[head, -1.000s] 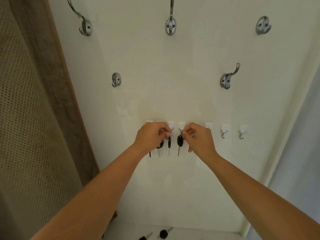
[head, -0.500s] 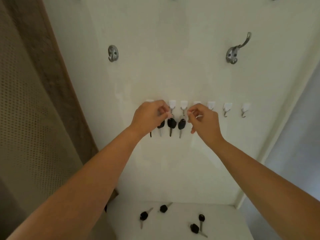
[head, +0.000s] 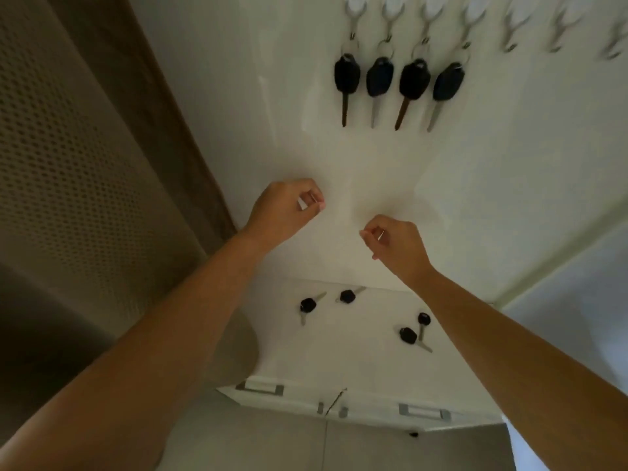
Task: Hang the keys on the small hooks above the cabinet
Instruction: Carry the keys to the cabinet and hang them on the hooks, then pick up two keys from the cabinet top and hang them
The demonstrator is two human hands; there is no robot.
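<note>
Several black-headed keys (head: pixel 397 83) hang side by side on small white hooks (head: pixel 390 11) high on the wall. To their right, three hooks (head: pixel 513 32) carry nothing. More black keys (head: pixel 346 296) lie scattered on the white cabinet top (head: pixel 356 348). My left hand (head: pixel 287 209) and my right hand (head: pixel 396 243) hover in front of the wall, below the hung keys and above the cabinet. Both have loosely curled fingers with nothing in them.
A brown perforated curtain (head: pixel 78 171) hangs close on the left. The cabinet front (head: pixel 339 406) shows drawer handles below. A wall corner (head: pixel 543 260) runs down the right side.
Both hands have let go of the hung keys and dropped down away from the hooks. The view has tilted down, bringing the cabinet top and its loose keys into sight.
</note>
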